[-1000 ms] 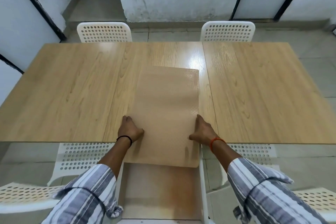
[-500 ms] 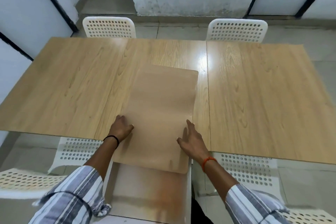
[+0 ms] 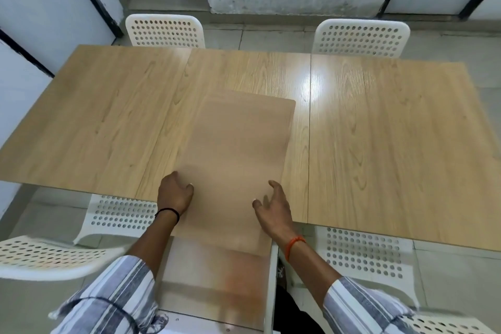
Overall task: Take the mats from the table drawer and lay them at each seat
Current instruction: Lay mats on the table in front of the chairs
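Both hands (image 3: 175,192) on mats (image 3: 233,160) (seemingly stacked)

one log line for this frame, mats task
stage: mats out on table | left hand: on mats | right hand: open above | drawer: open | seats: none laid

There is no text, label, brand, number or sign that can be read in the head view.
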